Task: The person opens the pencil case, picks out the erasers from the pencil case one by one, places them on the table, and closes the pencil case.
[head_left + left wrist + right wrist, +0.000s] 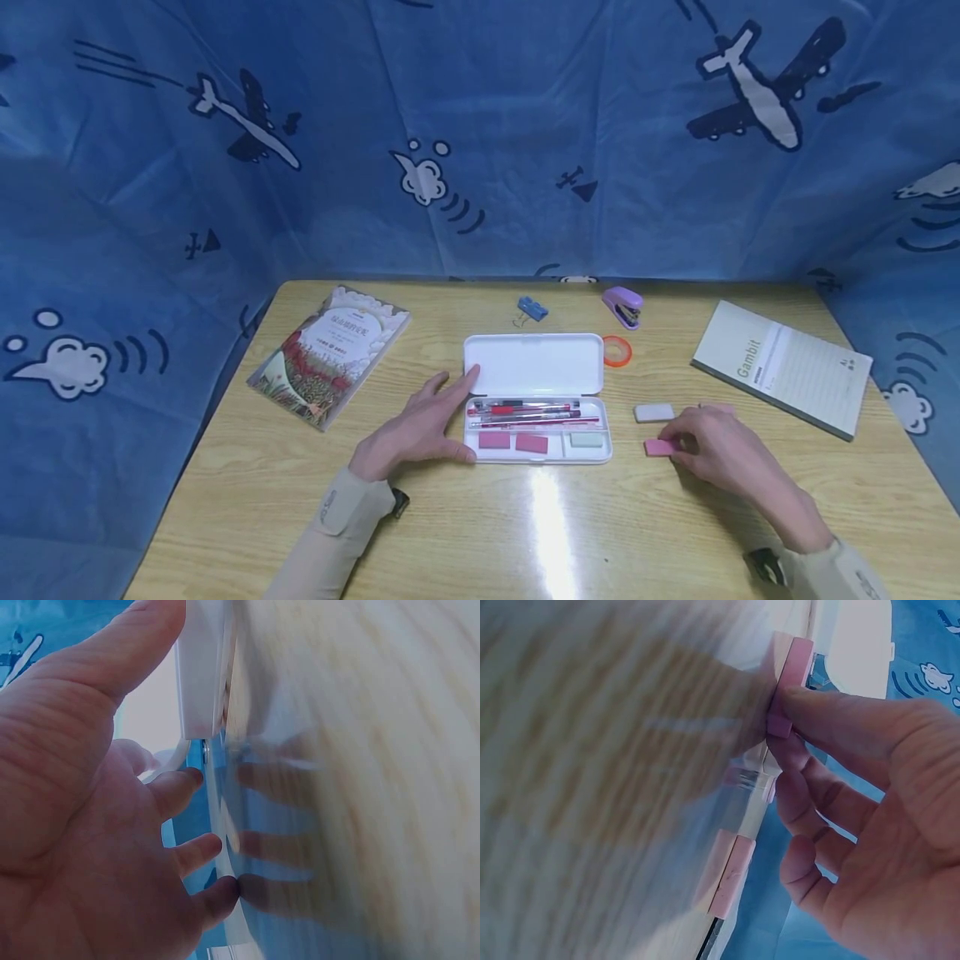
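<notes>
An open white pencil case (534, 364) lies mid-table with its lid folded back. Pens (525, 410) fill its long compartment; two pink erasers (531, 443) and a pale green eraser (587, 440) lie in the front ones. My left hand (420, 429) is spread at the case's left side, its thumb by the front corner and fingertips by the lid. To the right of the case, my right hand (716, 450) pinches a pink eraser (793, 675) between thumb and fingers, low over the table. A white eraser (654, 412) lies just behind it. Another pink eraser (733, 877) is partly hidden behind that hand in the head view.
At the back are a blue binder clip (533, 308), a purple stapler (622, 307) and an orange tape roll (618, 352). An illustrated book (330, 354) lies at left, a Gambit notebook (783, 367) at right. Blue airplane-print cloth (495, 100) hangs around the table.
</notes>
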Motion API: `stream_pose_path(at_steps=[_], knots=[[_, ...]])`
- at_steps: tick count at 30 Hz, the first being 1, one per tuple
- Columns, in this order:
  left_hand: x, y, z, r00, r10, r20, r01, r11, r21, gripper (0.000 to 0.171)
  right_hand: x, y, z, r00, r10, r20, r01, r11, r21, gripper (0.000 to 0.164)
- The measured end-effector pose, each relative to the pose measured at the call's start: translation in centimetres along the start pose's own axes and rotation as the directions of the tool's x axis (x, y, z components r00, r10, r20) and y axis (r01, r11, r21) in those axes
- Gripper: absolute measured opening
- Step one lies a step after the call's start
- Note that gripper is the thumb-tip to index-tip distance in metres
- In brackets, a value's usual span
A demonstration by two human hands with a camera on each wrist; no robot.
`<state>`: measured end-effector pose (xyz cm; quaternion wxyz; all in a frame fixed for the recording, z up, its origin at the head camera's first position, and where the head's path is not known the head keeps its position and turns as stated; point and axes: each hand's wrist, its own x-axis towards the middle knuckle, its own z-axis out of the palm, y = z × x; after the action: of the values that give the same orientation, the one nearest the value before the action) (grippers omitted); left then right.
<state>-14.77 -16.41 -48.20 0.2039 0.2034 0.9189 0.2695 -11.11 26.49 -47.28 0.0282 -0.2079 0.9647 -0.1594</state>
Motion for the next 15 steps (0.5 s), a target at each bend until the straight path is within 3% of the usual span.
stream_pose_path(at_steps=[8, 15], knots=[[0.0, 0.1, -0.1, 1.000, 0.008, -0.001, -0.008, 1.000, 0.001, 0.126, 1.2, -1.4, -0.9, 1.000, 0.003, -0.011, -0.003, 1.000, -0.013, 0.018], [-0.1, 0.2, -0.1, 1.000, 0.016, -0.007, -0.016, 1.000, 0.010, 0.127, 3.9, -5.8, -0.5, 0.986, -0.139, -0.094, 0.141, 0.990, 0.017, 0.021]])
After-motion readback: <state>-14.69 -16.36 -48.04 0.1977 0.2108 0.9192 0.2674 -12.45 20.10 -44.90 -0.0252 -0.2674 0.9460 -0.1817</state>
